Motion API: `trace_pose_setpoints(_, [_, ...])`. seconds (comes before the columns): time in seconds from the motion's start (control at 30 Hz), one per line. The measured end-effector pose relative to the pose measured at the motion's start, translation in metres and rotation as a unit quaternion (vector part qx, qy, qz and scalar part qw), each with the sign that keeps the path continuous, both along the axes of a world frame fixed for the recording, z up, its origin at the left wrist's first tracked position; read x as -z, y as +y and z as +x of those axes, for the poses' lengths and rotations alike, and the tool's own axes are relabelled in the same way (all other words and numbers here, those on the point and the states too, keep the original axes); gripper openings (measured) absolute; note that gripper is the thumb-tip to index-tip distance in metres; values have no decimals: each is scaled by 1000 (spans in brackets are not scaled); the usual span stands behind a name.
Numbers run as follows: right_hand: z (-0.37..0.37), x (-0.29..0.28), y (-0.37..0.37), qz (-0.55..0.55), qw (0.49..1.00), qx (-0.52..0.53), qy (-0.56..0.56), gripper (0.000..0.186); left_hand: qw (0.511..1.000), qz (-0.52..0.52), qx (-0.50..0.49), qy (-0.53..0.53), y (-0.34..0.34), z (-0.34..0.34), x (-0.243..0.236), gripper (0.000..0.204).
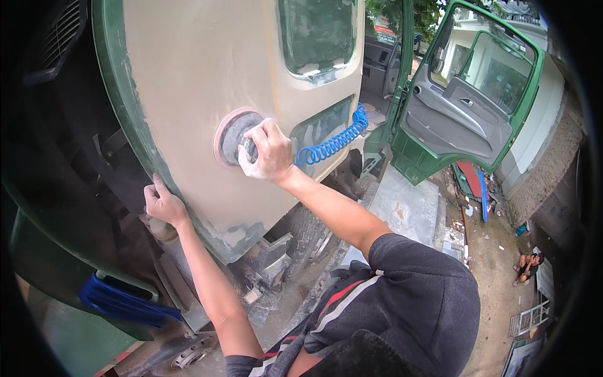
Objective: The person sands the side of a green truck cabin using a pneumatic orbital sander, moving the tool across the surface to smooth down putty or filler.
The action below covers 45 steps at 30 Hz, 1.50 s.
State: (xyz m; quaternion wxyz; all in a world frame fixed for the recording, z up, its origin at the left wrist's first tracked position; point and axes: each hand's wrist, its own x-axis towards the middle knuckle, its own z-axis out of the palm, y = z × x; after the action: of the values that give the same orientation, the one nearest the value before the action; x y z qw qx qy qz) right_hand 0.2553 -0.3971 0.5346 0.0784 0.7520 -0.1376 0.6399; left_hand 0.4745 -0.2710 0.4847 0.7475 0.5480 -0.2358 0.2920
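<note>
My right hand [271, 149], dusted with pale powder, is closed around the top of a round sander [233, 137]. The sander has a dark body and a pinkish disc at its rim. Its disc lies against the beige, filler-coated side panel [195, 56] of a green truck cab. Lower left, my left hand [164, 204] grips the panel's green edge [151, 154], with its fingers curled at the border. A coiled blue air hose [336, 143] runs from near my right wrist toward the door opening.
An open green cab door [465, 116] stands at the right. Grey metal parts and a tyre [304, 229] lie under the cab. A blue cloth [125, 301] hangs on a bar at lower left. Far right, a person [527, 267] squats near scattered scrap.
</note>
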Motion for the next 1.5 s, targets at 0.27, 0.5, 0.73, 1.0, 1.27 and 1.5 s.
trace_pose_setpoints(0.27, [9, 17, 18, 14, 1000, 1, 5, 25, 1000, -16, 6, -2, 4, 0, 10, 51])
trace_pose_setpoints(0.5, [18, -79, 5, -13, 1000, 24, 0, 26, 999, -34, 2, 17, 2, -5, 2, 51])
trace_pose_setpoints(0.73, [40, -211, -3, -20, 999, 38, 30, 27, 999, -36, -16, 32, 7, -6, 1, 50])
trace_pose_setpoints(1.0, [75, -356, -39, -82, 992, 59, -78, 23, 998, 30, -25, 54, 5, -5, 8, 40])
trace_pose_setpoints(1.27, [8, -12, 21, -32, 996, -50, 72, 22, 949, -77, 303, 34, 1, -181, 26, 73])
trace_pose_setpoints(1.5, [16, 55, 30, -38, 991, -97, 81, 22, 942, 85, 294, 135, -4, -187, 34, 80])
